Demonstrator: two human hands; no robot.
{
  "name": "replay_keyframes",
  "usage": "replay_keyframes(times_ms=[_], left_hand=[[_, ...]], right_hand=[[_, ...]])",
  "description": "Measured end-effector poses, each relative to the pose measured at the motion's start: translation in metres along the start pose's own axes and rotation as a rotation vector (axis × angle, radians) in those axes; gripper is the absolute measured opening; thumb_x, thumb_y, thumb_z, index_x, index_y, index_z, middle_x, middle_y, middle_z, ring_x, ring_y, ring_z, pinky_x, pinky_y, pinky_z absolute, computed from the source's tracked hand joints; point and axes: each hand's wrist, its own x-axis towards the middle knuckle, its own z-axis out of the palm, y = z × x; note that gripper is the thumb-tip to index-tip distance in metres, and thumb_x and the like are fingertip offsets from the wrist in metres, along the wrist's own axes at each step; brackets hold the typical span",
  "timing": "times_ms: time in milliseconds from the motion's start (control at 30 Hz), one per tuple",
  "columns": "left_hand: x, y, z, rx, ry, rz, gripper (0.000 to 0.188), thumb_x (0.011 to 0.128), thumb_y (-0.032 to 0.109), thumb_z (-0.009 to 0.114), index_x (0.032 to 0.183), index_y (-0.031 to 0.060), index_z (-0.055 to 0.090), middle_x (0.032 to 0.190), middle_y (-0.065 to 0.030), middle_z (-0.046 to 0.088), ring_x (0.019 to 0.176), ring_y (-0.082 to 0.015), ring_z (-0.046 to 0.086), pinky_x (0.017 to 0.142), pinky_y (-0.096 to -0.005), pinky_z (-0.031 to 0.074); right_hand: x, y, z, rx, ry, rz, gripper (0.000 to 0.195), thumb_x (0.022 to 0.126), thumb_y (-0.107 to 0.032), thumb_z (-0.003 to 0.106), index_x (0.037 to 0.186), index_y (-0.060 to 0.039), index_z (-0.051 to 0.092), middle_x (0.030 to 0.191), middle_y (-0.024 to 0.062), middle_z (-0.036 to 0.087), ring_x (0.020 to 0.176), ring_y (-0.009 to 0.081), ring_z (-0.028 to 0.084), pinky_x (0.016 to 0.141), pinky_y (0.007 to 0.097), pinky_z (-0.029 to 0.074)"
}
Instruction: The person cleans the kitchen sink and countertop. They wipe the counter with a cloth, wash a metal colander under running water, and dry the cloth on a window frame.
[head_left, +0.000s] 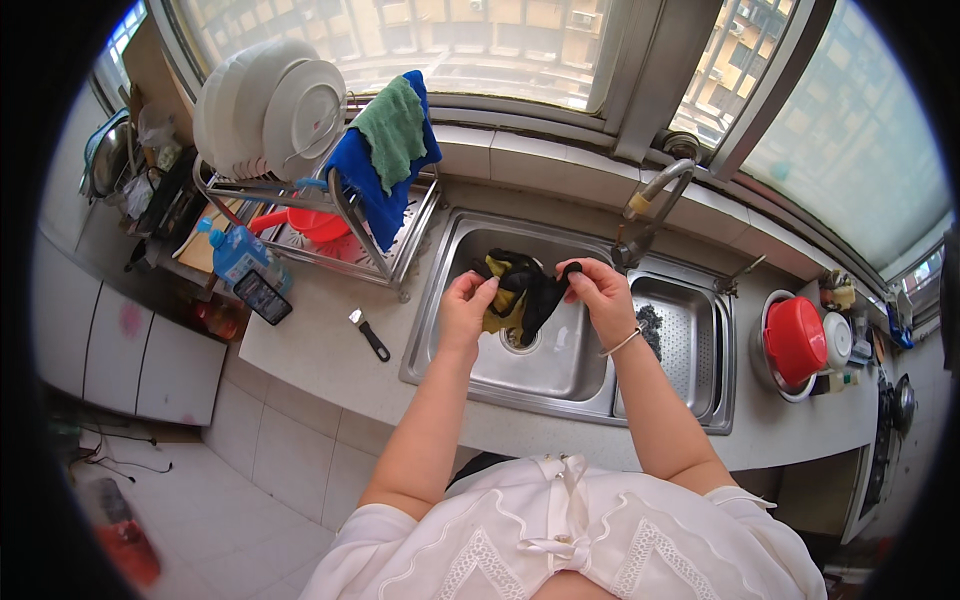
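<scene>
Both hands hold a black and yellow piece of fabric (525, 296), crumpled and possibly a glove, above the larger basin of a stainless steel sink (574, 360). My left hand (469, 304) pinches its yellow and black edge between thumb and fingers. On the other side, my right hand (600, 292) grips a black end of it and wears a bracelet at the wrist. Below the fabric the basin's drain (520, 339) partly shows. In the smaller perforated basin (686, 352) lies a dark grey scouring pad (649, 330), partly hidden by the right wrist.
A faucet (641, 244) rises behind the sink. Left stand a dish rack (345, 274) with plates and cloths, a blue bottle (236, 255) and a phone (262, 297). A black-handled peeler or scraper (371, 339) lies on the counter. Right, a red basin (795, 341) sits in a metal bowl.
</scene>
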Motion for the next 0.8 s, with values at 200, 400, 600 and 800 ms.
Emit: replay_keyframes(times_ms=[200, 400, 600, 800], left_hand=[[0.017, 0.029, -0.003, 0.112, -0.016, 0.255, 0.013, 0.085, 0.007, 0.065, 0.096, 0.0027, 0.061, 0.082, 0.0021, 0.06, 0.074, -0.0053, 0.056, 0.069, -0.0194, 0.044], [0.011, 0.051, 0.018, 0.201, -0.164, 0.203, 0.016, 0.088, 0.013, 0.065, 0.099, 0.002, 0.063, 0.084, 0.0019, 0.061, 0.078, -0.0054, 0.054, 0.073, -0.0196, 0.042], [0.022, 0.054, 0.012, 0.358, -0.155, 0.382, 0.021, 0.091, 0.019, 0.062, 0.098, -0.0004, 0.065, 0.087, 0.0014, 0.061, 0.082, -0.0064, 0.053, 0.077, -0.0209, 0.041], [0.03, 0.1, 0.0, -0.024, 0.122, 0.386, 0.017, 0.092, 0.014, 0.059, 0.104, 0.0029, 0.063, 0.085, 0.0006, 0.062, 0.077, -0.0055, 0.055, 0.068, -0.0192, 0.044]], right_hand=[[0.002, -0.006, -0.002, -0.17, -0.043, -0.059, 0.018, 0.086, 0.001, 0.055, 0.102, -0.0035, 0.063, 0.083, -0.0025, 0.059, 0.071, 0.0035, 0.054, 0.066, 0.0187, 0.046], [0.003, -0.026, -0.002, -0.291, -0.034, -0.101, 0.009, 0.085, 0.0, 0.06, 0.092, -0.0041, 0.056, 0.085, -0.0028, 0.057, 0.075, 0.0023, 0.053, 0.066, 0.0184, 0.045], [0.0, -0.048, -0.005, -0.244, 0.007, -0.155, 0.011, 0.083, -0.002, 0.061, 0.093, -0.0028, 0.057, 0.081, -0.0011, 0.058, 0.07, 0.0044, 0.055, 0.065, 0.0199, 0.047], [0.002, -0.065, -0.018, -0.144, 0.259, -0.279, 0.008, 0.084, -0.001, 0.054, 0.091, -0.0038, 0.054, 0.079, -0.0026, 0.055, 0.069, 0.0038, 0.053, 0.061, 0.0192, 0.046]])
